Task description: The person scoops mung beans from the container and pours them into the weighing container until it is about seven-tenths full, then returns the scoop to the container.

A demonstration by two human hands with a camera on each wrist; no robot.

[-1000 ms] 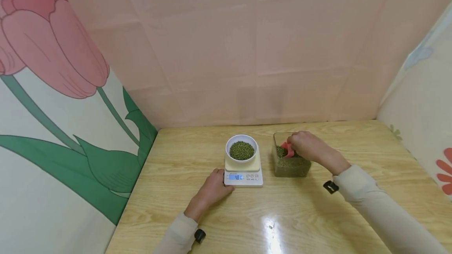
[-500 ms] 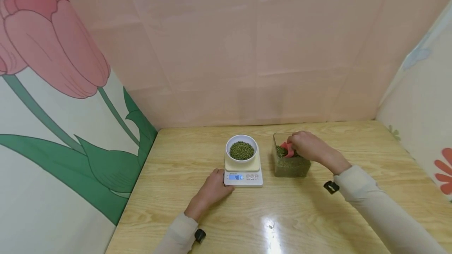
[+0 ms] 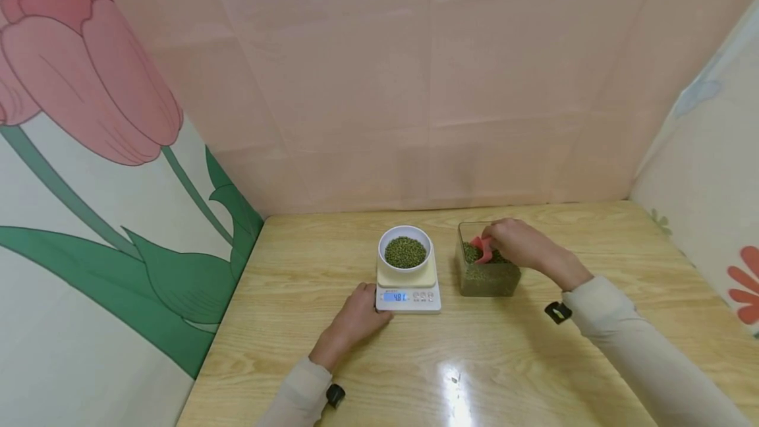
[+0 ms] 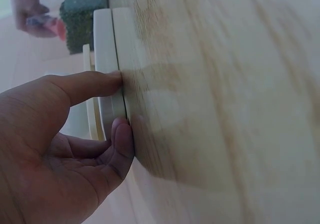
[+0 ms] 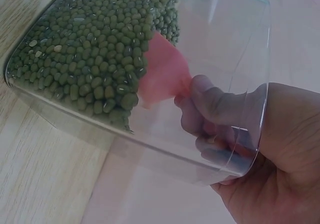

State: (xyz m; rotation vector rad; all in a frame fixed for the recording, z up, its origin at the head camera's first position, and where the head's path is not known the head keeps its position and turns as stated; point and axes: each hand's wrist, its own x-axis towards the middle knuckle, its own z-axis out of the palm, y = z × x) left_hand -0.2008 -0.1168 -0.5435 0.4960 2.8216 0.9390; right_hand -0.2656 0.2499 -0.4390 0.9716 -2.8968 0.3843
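My left hand (image 3: 356, 316) holds the front left corner of a white kitchen scale (image 3: 428, 306). In the left wrist view, thumb and curled fingers touch the edge of the scale (image 4: 106, 44) close to the tabletop. A white bowl (image 3: 406, 230) of green mung beans (image 3: 405, 252) stands on the scale, its lit display apparently reading 481. To the right, my right hand (image 3: 522, 244) reaches into a clear square container (image 3: 489, 285). It pinches the handle of a pink scoop (image 5: 165, 69), whose mouth is partly sunk in the mung beans (image 5: 90, 49).
The wood-grain table (image 3: 332, 242) ends at a pink covered wall (image 3: 356, 117) behind. A panel with a painted tulip (image 3: 118, 78) rises at the left, and another painted panel (image 3: 711, 176) at the right. Glare marks the tabletop in front of the scale.
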